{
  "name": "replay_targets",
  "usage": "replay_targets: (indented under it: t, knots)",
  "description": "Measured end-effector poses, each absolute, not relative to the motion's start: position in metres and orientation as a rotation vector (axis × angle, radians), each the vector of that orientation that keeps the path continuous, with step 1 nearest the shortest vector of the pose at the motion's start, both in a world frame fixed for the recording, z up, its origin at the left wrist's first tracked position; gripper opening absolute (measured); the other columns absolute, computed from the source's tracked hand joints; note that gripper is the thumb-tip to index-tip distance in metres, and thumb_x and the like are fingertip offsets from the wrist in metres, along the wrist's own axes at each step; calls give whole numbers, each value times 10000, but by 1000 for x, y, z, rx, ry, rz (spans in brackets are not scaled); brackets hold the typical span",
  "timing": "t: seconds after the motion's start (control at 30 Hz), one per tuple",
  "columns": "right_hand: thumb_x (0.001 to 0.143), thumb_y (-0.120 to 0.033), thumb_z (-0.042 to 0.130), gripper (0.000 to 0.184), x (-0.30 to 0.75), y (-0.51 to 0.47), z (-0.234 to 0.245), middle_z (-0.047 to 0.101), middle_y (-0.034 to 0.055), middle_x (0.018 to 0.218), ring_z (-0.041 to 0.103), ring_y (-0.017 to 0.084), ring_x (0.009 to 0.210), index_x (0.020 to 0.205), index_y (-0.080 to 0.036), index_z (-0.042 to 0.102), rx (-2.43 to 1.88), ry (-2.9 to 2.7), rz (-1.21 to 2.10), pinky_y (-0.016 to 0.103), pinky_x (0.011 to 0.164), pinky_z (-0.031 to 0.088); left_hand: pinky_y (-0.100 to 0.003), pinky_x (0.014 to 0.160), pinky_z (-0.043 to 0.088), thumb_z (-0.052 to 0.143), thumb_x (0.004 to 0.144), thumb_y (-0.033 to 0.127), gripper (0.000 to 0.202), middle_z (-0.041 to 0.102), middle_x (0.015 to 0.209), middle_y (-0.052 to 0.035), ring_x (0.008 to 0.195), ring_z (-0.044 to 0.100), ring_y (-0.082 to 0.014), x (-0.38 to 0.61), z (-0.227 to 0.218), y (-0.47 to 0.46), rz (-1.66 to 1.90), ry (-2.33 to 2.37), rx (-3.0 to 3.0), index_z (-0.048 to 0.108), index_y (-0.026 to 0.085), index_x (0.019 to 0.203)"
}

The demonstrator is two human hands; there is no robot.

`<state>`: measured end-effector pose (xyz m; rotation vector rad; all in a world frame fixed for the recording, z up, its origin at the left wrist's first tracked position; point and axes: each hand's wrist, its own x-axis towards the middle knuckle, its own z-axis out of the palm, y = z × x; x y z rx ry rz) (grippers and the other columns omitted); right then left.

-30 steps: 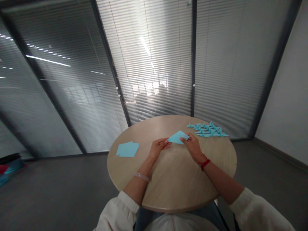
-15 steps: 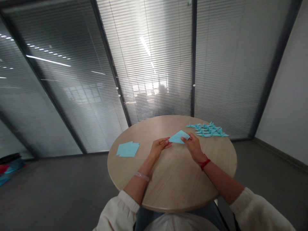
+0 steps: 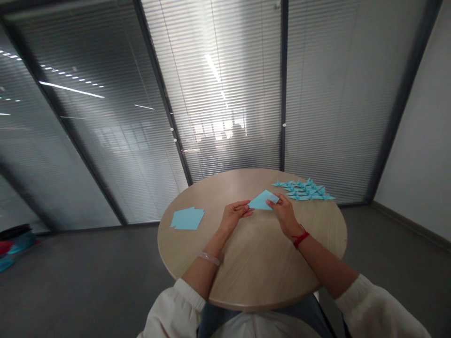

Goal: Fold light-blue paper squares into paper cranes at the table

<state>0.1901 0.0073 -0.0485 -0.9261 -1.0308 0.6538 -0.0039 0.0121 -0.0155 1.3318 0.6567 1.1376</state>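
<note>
A folded piece of light-blue origami paper (image 3: 262, 201) is held between my two hands above the middle of the round table. My left hand (image 3: 235, 212) pinches its narrow left tip between thumb and fingers. At the wider right end, my right hand (image 3: 283, 211) grips it, thumb on the near face and fingers behind. The creases on the paper are too faint to make out. Beyond my right hand, several folded blue paper cranes (image 3: 303, 189) sit in close rows. To the left of my left hand lie flat blue paper sheets (image 3: 188, 219), overlapping.
The round wooden table (image 3: 257, 281) reaches close to my lap. Glass partitions with blinds (image 3: 229, 84) stand behind it, and a white wall (image 3: 423, 141) rises at the right. A dark-rimmed container (image 3: 16, 234) with red and blue parts is on the floor at far left.
Both hands and the folded paper have shifted very slightly to the right. The grip of each hand looks the same; the cranes and loose sheets have stayed put.
</note>
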Motion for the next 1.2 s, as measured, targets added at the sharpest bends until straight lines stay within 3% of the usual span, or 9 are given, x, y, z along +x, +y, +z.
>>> replay_targets:
  t: [0.17, 0.5, 0.8, 1.2]
  knots:
    - [615, -422, 717, 416, 189, 4, -47, 644, 27, 789, 591, 177, 693, 920, -180, 571, -943, -1134, 608, 280, 621, 466, -349, 869, 511, 766, 646, 304, 412, 713, 868, -114, 833, 673, -198, -6, -18, 14, 1004, 698, 1398, 665, 82, 979]
    - [628, -368, 700, 363, 184, -1, -45, 643, 23, 782, 604, 176, 667, 912, -194, 556, -920, -1267, 658, 283, 608, 486, -305, 775, 525, 775, 605, 376, 326, 716, 768, -95, 729, 675, -187, -5, -24, 15, 804, 767, 1469, 697, 106, 769]
    - [632, -359, 700, 346, 182, -5, -40, 635, 20, 753, 595, 173, 651, 892, -194, 543, -920, -1240, 652, 282, 598, 483, -308, 703, 536, 819, 533, 375, 395, 709, 746, -119, 699, 677, -199, -3, -17, 10, 735, 770, 1447, 684, 81, 759]
    - [690, -297, 640, 319, 182, -4, -44, 626, 22, 822, 610, 176, 730, 959, -190, 506, -902, -1417, 662, 300, 669, 497, -325, 717, 529, 807, 511, 433, 472, 702, 747, -119, 691, 668, -189, -2, -24, 8, 613, 831, 1551, 671, 61, 769]
